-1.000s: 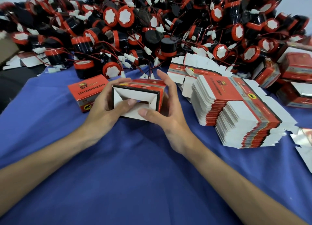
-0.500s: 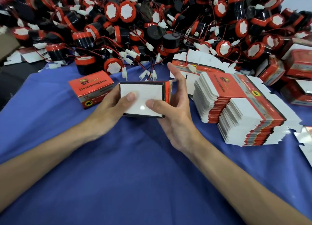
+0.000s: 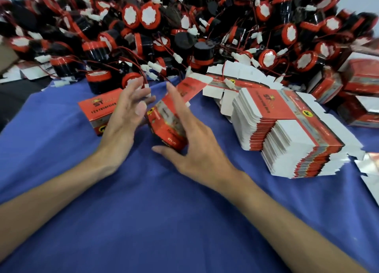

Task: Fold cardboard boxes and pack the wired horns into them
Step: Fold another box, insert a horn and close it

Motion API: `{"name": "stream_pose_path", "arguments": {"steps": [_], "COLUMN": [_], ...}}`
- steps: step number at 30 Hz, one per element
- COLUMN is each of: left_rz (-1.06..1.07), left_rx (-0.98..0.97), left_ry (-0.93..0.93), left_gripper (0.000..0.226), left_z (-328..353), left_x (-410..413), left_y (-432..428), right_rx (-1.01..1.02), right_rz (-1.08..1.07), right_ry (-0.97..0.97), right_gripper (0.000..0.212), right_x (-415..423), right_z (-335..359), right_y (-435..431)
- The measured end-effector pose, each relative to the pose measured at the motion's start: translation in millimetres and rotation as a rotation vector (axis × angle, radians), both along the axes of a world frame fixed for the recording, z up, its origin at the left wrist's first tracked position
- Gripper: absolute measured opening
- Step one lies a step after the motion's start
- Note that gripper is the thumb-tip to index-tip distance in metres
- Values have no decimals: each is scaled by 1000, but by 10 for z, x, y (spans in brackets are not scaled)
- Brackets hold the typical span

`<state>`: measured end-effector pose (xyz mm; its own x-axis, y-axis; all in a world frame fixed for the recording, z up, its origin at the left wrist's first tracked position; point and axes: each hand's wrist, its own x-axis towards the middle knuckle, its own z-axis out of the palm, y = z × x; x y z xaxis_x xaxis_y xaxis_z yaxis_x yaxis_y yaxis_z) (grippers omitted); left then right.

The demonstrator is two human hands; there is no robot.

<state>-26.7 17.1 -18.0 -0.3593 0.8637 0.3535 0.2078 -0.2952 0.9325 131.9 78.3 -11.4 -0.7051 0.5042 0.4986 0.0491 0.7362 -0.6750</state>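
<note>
A tilted box (image 3: 167, 127) is being pinched lightly by the right hand (image 3: 196, 151), left hand (image 3: 125, 117) splayed open; a drop is likely being risked.

The tilted box (image 3: 167, 127) is smeared by blur so that its print cannot be read, the closed box (image 3: 96, 108) is partly hidden behind the left hand (image 3: 123, 121), and the heap of horns (image 3: 184, 26) is cut off by the top edge.

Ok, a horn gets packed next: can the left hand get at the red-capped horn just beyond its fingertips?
Probably yes. The left hand is open, and that horn lies right beyond it with nothing between. Its wire may snag on neighbours.
</note>
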Motion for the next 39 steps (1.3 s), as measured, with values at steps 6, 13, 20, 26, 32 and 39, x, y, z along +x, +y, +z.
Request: {"name": "stream_pose_path", "arguments": {"steps": [6,13,20,26,32,39], "left_rz": [-116,-31,-2,-5,-22,168], "left_rx": [61,27,-16,-22,-40,2], "left_ry": [276,158,15,-225,76,226], "left_gripper": [81,31,32,36,116,82], "left_z": [-13,5,-50,-40,-23,-52], "left_x": [59,69,32,35,30,27], "left_y": [-58,-37,-23,-4,-46,2], "right_rx": [327,155,69,75,-158,-227], "right_rz": [-18,10,-12,135,220,-304], "right_ry": [-121,258,205,-39,130,542], "right_gripper": [86,83,77,87,83,48], "right_x": [-85,-52,-96,-107,-59,-211], "right_z": [-62,-3,-74,-61,-41,165], "right_y": [-120,-38,-188,-211,-151,198]}}
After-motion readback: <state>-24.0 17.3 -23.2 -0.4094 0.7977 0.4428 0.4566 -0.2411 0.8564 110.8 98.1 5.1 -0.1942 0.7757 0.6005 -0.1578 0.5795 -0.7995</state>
